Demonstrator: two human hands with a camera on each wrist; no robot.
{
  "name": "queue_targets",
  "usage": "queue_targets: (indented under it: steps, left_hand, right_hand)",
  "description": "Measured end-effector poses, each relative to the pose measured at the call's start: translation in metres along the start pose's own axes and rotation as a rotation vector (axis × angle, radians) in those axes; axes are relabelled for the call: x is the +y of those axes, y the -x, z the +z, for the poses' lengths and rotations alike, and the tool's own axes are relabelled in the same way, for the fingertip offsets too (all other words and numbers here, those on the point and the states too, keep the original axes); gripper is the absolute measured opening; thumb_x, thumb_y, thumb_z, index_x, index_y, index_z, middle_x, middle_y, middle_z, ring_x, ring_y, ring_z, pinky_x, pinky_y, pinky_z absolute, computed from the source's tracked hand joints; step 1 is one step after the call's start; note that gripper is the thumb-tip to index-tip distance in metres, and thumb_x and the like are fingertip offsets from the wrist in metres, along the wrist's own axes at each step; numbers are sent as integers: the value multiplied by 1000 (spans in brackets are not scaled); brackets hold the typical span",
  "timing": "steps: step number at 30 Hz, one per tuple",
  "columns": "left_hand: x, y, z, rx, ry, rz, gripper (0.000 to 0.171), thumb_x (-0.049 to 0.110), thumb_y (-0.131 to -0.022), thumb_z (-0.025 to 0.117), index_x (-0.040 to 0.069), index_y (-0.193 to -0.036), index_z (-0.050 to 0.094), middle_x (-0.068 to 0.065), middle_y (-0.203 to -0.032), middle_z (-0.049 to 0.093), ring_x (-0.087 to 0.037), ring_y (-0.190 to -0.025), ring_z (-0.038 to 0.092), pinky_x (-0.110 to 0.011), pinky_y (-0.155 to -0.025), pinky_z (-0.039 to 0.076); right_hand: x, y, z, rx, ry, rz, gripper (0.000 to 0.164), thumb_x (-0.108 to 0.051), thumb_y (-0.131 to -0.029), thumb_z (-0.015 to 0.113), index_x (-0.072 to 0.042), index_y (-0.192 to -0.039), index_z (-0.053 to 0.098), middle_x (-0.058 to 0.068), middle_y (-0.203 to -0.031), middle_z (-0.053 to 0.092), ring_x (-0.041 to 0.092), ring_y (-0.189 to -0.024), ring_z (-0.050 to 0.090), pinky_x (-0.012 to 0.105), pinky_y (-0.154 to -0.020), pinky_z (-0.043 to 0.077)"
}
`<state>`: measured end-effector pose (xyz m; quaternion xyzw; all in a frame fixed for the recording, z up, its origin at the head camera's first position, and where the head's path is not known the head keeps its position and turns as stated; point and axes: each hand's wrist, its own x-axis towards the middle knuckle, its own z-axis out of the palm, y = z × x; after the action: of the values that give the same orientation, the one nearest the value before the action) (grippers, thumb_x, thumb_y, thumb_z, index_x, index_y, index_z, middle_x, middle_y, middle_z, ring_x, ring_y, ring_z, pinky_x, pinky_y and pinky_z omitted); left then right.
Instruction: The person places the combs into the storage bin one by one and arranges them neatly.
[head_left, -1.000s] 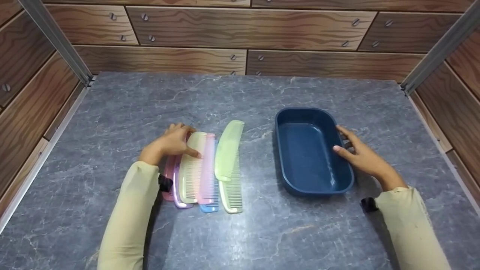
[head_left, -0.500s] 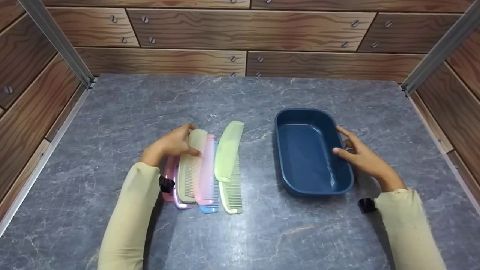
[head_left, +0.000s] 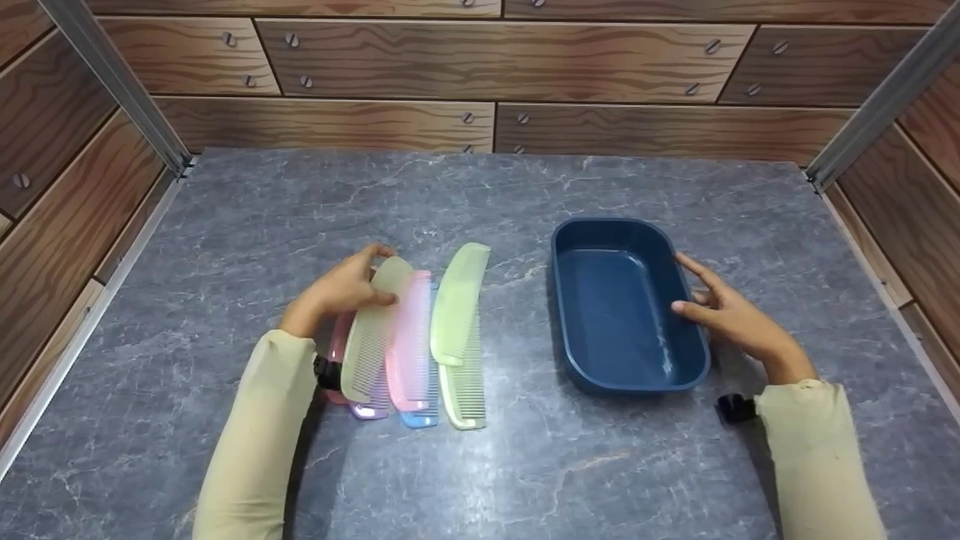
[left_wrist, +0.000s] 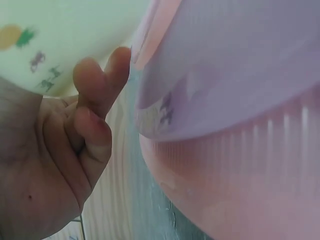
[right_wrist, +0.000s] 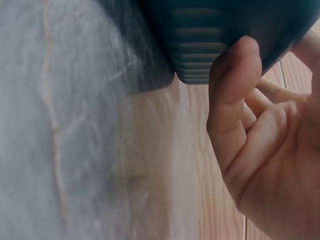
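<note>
My left hand (head_left: 341, 289) pinches a pale yellow-green comb (head_left: 367, 345) by its far part, thumb on top. In the left wrist view this comb (left_wrist: 60, 25), printed with small pictures, is above the curled fingers. Beneath and beside it lie a pink comb (head_left: 410, 352), a blue comb (head_left: 420, 418), a purple comb (head_left: 369, 412) and a reddish-pink comb (head_left: 336, 395), overlapping. A light green comb (head_left: 456, 307) rests across another green comb (head_left: 463, 405) to the right. My right hand (head_left: 739, 315) grips the right rim of a dark blue tub (head_left: 622, 315), thumb over the edge.
The grey marbled tabletop (head_left: 517, 480) lies under everything. Wood-patterned panels (head_left: 495, 60) stand at the back and sides, with metal posts (head_left: 120, 82) at the back corners. Nothing lies inside the tub.
The pale yellow-green comb has lifted and tilted, its near end swinging left over the purple comb. My left fingers have drawn in around it. The tub and right hand have hardly moved.
</note>
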<state>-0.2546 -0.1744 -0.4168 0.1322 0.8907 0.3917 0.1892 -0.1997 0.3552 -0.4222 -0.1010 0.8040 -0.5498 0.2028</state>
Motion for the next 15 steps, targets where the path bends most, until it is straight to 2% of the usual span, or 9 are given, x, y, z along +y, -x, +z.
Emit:
queue_targets:
  steps: [5,11,15]
  left_hand:
    - [2,1,-2,-38,119,14,65,5,-84,67,3,-140,33,-28,-120,59,-31,-101,63,-37,-79,56]
    - [5,3,-4,-87,259,43,66,-3,-84,62,3,-141,29,-27,-115,61,-17,-88,63,-30,-74,55]
    - [5,5,-6,-98,305,65,67,-3,-84,60,4,-142,27,-26,-113,62,-15,-83,64,-30,-71,56]
  right_hand:
    - [2,1,-1,-16,-57,-6,76,-18,-101,50,-28,-156,0,7,-127,59,16,-103,67,35,-80,57]
    - [4,1,-3,-35,-104,-27,75,-14,-101,49,-27,-156,0,1,-124,61,16,-104,67,36,-80,57]
    - [6,0,-5,-47,-121,-33,74,-12,-101,48,-28,-156,1,-2,-124,62,15,-102,67,35,-78,57]
